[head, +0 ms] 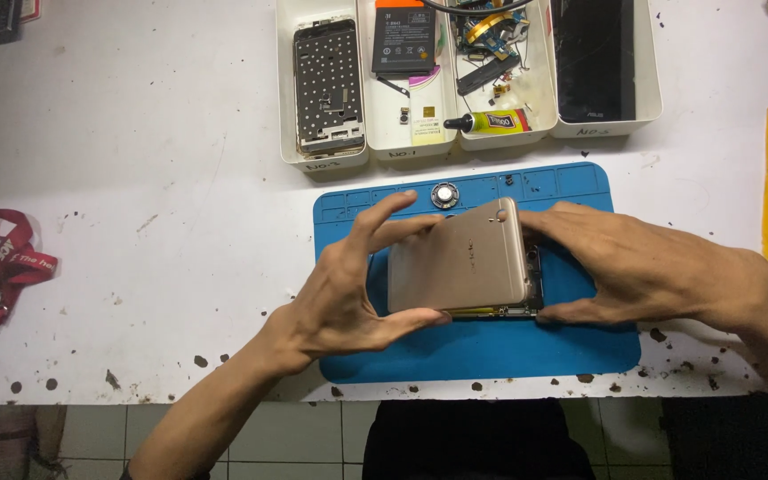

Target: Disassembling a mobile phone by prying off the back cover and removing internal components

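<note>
Two hands [348, 284] [633, 262] gripping gold phone [460, 262] above blue mat [491, 351] on counter [153, 133]

Fingers curled shut round both ends; back cover half-lifted — could crack or slip if pried unevenly.

left hand [348, 284]: fingers spread, curled grip | right hand [633, 267]: pinching (thumb below)

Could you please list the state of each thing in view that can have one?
Gold phone back cover: lifted partly off the phone body, tilted.
Phone body: open, insides showing at the right edge.
Left hand: gripping the cover.
Right hand: gripping the phone.
Glue tube: capped, lying in a tray.
White trays: filled with parts.
</note>
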